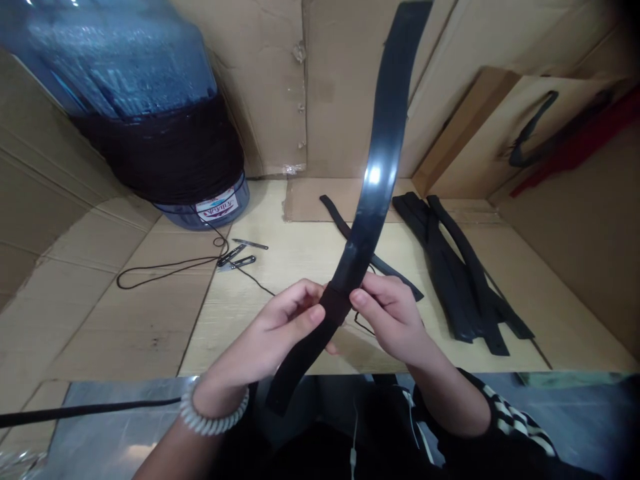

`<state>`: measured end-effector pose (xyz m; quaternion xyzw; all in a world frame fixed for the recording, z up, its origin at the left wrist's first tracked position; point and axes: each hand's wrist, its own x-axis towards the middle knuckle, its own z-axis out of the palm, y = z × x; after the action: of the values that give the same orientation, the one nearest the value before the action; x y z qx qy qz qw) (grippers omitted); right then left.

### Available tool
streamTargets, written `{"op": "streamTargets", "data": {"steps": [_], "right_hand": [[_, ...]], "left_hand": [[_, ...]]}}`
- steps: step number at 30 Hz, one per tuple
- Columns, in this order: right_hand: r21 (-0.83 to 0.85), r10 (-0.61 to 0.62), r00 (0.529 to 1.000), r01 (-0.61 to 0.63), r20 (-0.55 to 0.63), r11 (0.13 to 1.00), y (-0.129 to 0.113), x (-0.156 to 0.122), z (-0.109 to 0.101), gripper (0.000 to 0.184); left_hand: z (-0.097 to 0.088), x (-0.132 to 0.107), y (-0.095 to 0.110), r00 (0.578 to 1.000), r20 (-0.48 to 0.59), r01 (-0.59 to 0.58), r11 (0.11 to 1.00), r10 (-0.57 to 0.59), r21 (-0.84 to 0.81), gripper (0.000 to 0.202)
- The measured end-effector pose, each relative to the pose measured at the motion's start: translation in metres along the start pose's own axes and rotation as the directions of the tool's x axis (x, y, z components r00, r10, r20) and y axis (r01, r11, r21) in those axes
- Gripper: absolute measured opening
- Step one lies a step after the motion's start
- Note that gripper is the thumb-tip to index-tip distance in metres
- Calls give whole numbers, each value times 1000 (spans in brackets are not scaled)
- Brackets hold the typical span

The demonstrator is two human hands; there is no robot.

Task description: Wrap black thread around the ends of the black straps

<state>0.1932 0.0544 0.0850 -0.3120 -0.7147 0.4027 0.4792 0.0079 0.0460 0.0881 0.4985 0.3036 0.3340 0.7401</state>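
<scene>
A long black strap (379, 173) stands in front of the person, gripped in both hands, with a short matte black sleeve (336, 303) around it between them. Its long axis bows upward and to the right from the hands, and its glossy upper end runs out of view at the top. The lower length drops down and to the left, passing the left hand to end above the person's lap. The left hand (285, 327) is nearer this lower length, and the right hand (393, 317) sits nearer the rising part. Neither is spread: each pinches the strap at the sleeve between thumb and curled fingers, one from either side, and the two sets of fingers are nearly touching. A coiled white bracelet (214, 410) circles the left wrist.

Behind the hands, a single strap (367, 241) lies on a pale wooden board (225, 333), with a heap of similar straps (460, 273) to the right. To the left lie small metal clips (235, 259) and a thin black cord (170, 270). Beyond them stands a blue water jug (145, 100), banded in black, against cardboard walls (255, 87).
</scene>
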Motion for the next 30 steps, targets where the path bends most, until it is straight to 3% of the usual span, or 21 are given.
{"op": "streamTargets", "data": {"steps": [3, 5, 7, 11, 22, 24, 28, 30], "right_hand": [[90, 49, 999, -49, 3, 995, 2, 0, 3, 26], [89, 58, 998, -59, 18, 994, 2, 0, 4, 28], [53, 44, 998, -46, 44, 998, 1, 0, 4, 30], [5, 13, 998, -13, 64, 1000, -4, 1, 3, 26], [9, 11, 997, -12, 77, 1000, -4, 1, 2, 23], [17, 14, 997, -15, 71, 1000, -4, 0, 2, 24], [50, 21, 997, -25, 70, 998, -2, -2, 3, 24], [86, 15, 998, -21, 63, 996, 0, -2, 4, 22]], "left_hand": [[-1, 4, -7, 982, 169, 121, 962, -80, -246, 40], [0, 5, -10, 957, 251, 208, 946, -145, -247, 61], [1, 5, -9, 950, 238, 242, 957, -201, -159, 70], [4, 6, -2, 975, 111, 197, 980, -193, -25, 55], [11, 9, -4, 984, 122, 154, 970, -132, -189, 47], [10, 9, -4, 979, 157, 161, 963, -129, -215, 47], [6, 9, -6, 931, 328, 257, 923, -157, -286, 54], [4, 8, -8, 932, 327, 257, 922, -157, -290, 50]]}}
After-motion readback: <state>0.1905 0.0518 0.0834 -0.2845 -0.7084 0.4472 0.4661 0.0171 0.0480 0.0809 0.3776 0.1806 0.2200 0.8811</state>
